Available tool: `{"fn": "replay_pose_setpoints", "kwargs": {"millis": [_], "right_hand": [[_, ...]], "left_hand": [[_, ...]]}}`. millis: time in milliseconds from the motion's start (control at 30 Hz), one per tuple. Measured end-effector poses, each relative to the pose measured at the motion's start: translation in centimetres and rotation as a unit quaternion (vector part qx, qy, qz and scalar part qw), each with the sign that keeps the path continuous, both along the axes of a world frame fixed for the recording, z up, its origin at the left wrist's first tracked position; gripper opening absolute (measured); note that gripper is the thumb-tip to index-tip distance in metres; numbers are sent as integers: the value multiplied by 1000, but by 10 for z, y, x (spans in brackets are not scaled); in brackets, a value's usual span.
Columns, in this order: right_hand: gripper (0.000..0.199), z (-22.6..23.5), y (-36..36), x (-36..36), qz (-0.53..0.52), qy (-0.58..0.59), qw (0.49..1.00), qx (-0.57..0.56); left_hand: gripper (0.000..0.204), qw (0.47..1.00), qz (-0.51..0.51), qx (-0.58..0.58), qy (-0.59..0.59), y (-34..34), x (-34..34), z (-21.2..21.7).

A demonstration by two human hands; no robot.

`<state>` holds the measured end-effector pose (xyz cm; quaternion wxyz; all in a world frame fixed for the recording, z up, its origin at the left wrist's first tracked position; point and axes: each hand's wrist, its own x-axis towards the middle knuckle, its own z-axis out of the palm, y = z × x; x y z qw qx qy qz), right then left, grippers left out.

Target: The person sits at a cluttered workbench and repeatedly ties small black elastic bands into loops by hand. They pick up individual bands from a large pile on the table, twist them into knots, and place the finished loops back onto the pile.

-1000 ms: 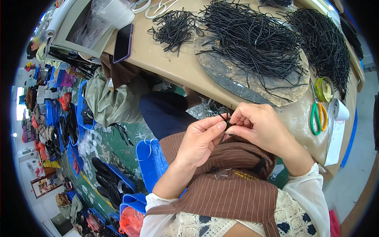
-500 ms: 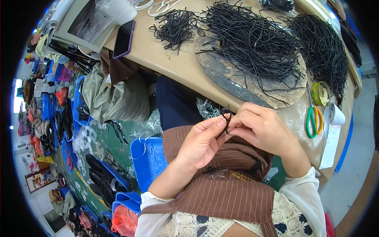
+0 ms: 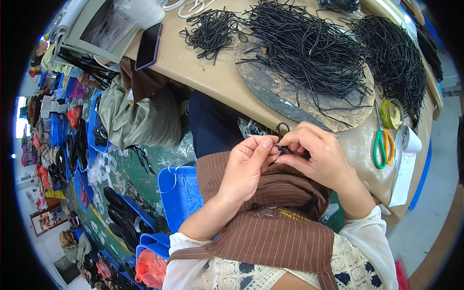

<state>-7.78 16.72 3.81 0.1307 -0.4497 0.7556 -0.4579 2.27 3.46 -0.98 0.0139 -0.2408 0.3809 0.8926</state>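
Note:
Above my lap, just off the table's front edge, both hands pinch one thin black cord (image 3: 283,151). A small loop of it stands up above the fingertips, and a knotted part shows between the hands. My left hand (image 3: 250,162) grips the cord between thumb and index finger. My right hand (image 3: 314,152) holds it from the other side, thumb below and fingers curled over. On a round worn board (image 3: 261,82) beyond my hands lies a big pile of black cords (image 3: 309,48). A smaller tangle of black cords (image 3: 212,34) lies to its left, another heap (image 3: 391,58) to its right.
Scissors with green and orange handles (image 3: 379,147), a round green tin (image 3: 392,114) and a white paper roll (image 3: 411,140) lie at the table's right. A phone (image 3: 148,47) rests at the left edge. Blue bins (image 3: 179,193) and a greenish sack (image 3: 137,116) stand on the floor.
The cord between my fingers now shows a knotted part with a loop standing above it. My right fingers have spread and shifted around it; my left hand stays pinched close by.

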Motion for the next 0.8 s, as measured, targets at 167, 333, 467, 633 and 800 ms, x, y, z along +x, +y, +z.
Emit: {"fn": "replay_pose_setpoints", "kwargs": {"millis": [167,333,467,633,800], "right_hand": [[17,-19,3,12,-111,-200,971,-63],[13,-17,6,9,-92,-525,842,-83],[10,-18,11,7,-85,-604,782,-127],[9,-18,14,8,-79,-555,819,-117],[9,-15,12,8,-62,-513,851,-94]], "left_hand": [[17,983,45,-178,30,3,-6,6],[15,936,54,-327,121,-1,-15,14],[29,964,47,-228,130,-7,-20,17],[23,981,-48,-153,106,-5,-12,17],[17,988,12,-136,66,0,-16,17]]}}
